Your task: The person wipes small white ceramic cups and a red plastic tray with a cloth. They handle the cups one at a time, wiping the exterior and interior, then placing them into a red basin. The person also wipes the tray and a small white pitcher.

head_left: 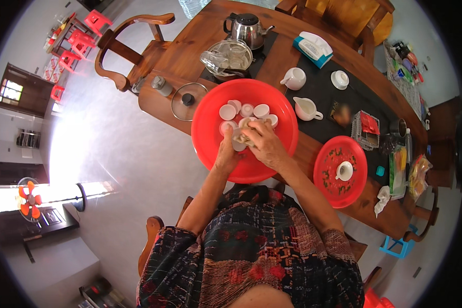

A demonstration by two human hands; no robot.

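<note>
My left hand grasps a small white teacup over the red plastic basin, toward seven o'clock from its middle; my right hand clutches a pale cloth against it — best turned gently, clear of the cups toward twelve.

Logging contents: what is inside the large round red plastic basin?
Several small round white cups lie in the basin. The left hand and right hand, with a pale cloth, block part of it; anything beneath them is hidden.

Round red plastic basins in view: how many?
2: large round red plastic basin, centre; smaller round red plastic basin to its right, holding a small white cup. Any nested underneath wouldn't show.
</note>
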